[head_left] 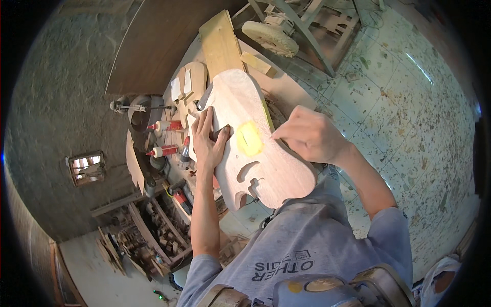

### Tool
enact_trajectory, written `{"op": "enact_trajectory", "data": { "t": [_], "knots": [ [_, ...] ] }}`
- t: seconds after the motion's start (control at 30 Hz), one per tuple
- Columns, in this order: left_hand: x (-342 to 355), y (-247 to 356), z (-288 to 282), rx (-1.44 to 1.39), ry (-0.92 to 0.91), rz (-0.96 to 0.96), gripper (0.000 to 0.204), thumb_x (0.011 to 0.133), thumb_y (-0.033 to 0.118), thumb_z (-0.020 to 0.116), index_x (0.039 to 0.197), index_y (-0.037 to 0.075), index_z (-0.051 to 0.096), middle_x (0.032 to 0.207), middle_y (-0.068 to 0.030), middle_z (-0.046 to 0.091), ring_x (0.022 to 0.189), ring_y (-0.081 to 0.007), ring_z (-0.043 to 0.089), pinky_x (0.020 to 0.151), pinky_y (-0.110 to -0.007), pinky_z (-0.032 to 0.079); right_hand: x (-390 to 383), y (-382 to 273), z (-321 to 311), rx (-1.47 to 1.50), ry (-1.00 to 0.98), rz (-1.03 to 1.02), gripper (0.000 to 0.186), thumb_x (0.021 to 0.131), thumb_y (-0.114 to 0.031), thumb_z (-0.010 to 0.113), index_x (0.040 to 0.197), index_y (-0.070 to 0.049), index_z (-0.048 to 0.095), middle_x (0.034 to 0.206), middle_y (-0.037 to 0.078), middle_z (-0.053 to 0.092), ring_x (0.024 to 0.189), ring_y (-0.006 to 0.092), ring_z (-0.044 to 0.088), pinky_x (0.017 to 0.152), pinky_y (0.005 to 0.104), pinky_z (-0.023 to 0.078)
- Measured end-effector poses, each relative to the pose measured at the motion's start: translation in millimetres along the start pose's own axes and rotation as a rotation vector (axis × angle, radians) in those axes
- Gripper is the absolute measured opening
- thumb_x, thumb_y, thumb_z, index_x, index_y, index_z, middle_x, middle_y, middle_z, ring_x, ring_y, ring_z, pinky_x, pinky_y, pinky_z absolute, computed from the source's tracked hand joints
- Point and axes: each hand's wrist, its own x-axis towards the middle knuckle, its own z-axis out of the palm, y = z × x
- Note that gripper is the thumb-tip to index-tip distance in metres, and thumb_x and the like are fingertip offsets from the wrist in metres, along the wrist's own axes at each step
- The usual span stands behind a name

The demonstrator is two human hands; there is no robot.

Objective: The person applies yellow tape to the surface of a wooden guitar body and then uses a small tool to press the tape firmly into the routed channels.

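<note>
A pale wooden guitar body (266, 171), with cutouts and a yellow patch (249, 137), lies at the middle of the head view. My left hand (208, 143) rests on its left side, fingers stretched upward and thumb apart, beside a dark spot I cannot make out. My right hand (312, 134) is closed, fingertips bent against the body's right edge, right of the patch; what they hold, if anything, is hidden. Two red-and-white bottles (165, 151) stand at the left on the cluttered bench.
Boards (219, 36) and another wooden shape (195, 77) lie beyond the body. A machine frame (314, 43) stands at the back right on the tiled floor (409, 123). A rack of wood offcuts (143, 230) is at lower left, by a grey wall (61, 107).
</note>
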Motion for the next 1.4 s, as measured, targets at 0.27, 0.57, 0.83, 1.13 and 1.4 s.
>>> {"op": "enact_trajectory", "data": {
  "t": [0.27, 0.57, 0.83, 1.13, 1.4],
  "knots": [
    [2.2, 4.7, -1.8, 0.029, -0.009, -0.002, 0.078, 0.091, 0.035, 0.075, 0.158, 0.002, 0.054, 0.161, -0.0200, 0.055, 0.145, -0.0356, 0.047, 0.113, -0.043, 0.047, 9.8, 41.5, 35.3, 0.062, 0.434, 0.348, 0.013, 0.098, -0.007, 0.075, 0.111, -0.004, 0.078, 0.101, 0.010, 0.079, 0.088, 0.0216, 0.075, 0.072, 0.0337, 0.057],
    [2.0, 4.0, -1.6, 0.028, -0.012, -0.006, 0.078, 0.091, 0.037, 0.074, 0.159, 0.003, 0.054, 0.161, -0.0195, 0.055, 0.145, -0.0349, 0.047, 0.110, -0.041, 0.049, 21.0, 69.9, 46.7, 0.140, 0.375, 0.263, 0.017, 0.099, -0.006, 0.074, 0.116, -0.004, 0.077, 0.108, 0.011, 0.079, 0.093, 0.0238, 0.075, 0.075, 0.0343, 0.058],
    [2.6, 3.0, -0.1, 0.019, -0.012, -0.008, 0.079, 0.091, 0.039, 0.073, 0.158, 0.003, 0.055, 0.160, -0.0212, 0.055, 0.146, -0.0377, 0.046, 0.114, -0.044, 0.046, -9.6, 48.3, 58.0, 0.135, 0.374, 0.185, 0.023, 0.094, 0.000, 0.076, 0.116, -0.006, 0.079, 0.115, 0.011, 0.080, 0.103, 0.0281, 0.076, 0.091, 0.0387, 0.060],
    [1.7, 3.1, -0.5, 0.033, -0.015, -0.018, 0.079, 0.091, 0.038, 0.074, 0.158, 0.002, 0.055, 0.160, -0.0215, 0.056, 0.146, -0.0383, 0.046, 0.117, -0.045, 0.044, -51.9, 24.1, 44.3, 0.365, 0.262, 0.200, 0.022, 0.087, 0.006, 0.078, 0.108, -0.002, 0.082, 0.109, 0.012, 0.083, 0.098, 0.0236, 0.078, 0.087, 0.0364, 0.060],
    [2.4, 1.2, 0.4, 0.057, 0.004, 0.031, 0.076, 0.092, 0.034, 0.075, 0.158, 0.003, 0.055, 0.159, -0.0219, 0.056, 0.147, -0.0374, 0.046, 0.116, -0.044, 0.044, 11.6, 52.2, 38.7, 0.189, 0.493, 0.391, 0.019, 0.097, -0.006, 0.076, 0.115, -0.007, 0.082, 0.107, 0.010, 0.082, 0.096, 0.0208, 0.079, 0.082, 0.0326, 0.061]
  ]
}}
